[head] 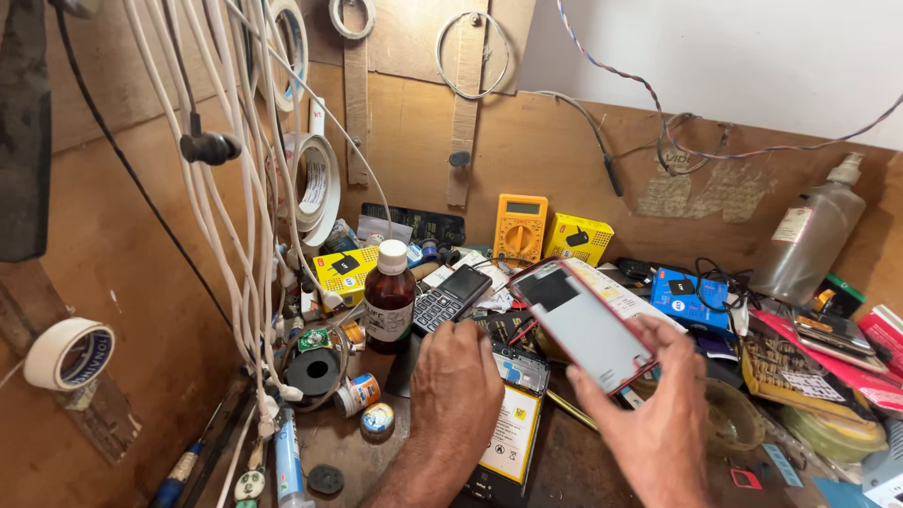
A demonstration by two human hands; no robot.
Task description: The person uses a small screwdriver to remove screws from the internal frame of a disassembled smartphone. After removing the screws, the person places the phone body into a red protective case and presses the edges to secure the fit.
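A cluttered bench seen from above. The right hand grips a phone back cover by its lower edge, holding it tilted above the bench's middle. The left hand rests palm down, fingers loosely curled, on an opened phone lying flat with its battery showing. Behind stand a brown bottle, a keypad phone and a yellow multimeter.

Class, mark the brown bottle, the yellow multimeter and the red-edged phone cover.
brown bottle [388, 306], head view, on its label.
yellow multimeter [519, 230], head view, on its dial.
red-edged phone cover [585, 325], head view, on its grey inner face.
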